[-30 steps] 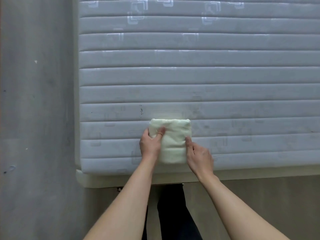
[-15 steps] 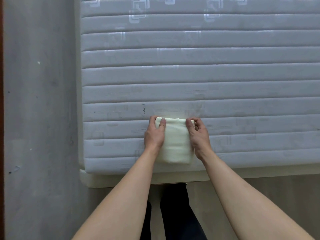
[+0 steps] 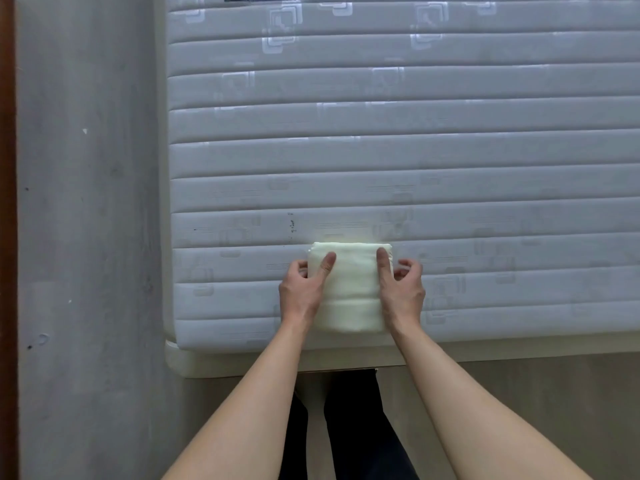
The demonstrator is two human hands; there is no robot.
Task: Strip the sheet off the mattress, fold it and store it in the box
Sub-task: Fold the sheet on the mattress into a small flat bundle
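Note:
The cream sheet, folded into a small thick bundle, lies on the bare quilted mattress close to its near edge. My left hand grips the bundle's left side, thumb on top and fingers tucked along the edge. My right hand grips the right side the same way, thumb on top and fingers curled beside it. No box is in view.
The pale bed base juts out below the mattress's near edge. Grey floor runs along the left, with a dark wooden strip at the far left. My dark trouser legs stand against the bed.
My right hand has slid up the bundle's right side and now grips it near the far corner. Both thumbs now lie on top of the folded sheet.

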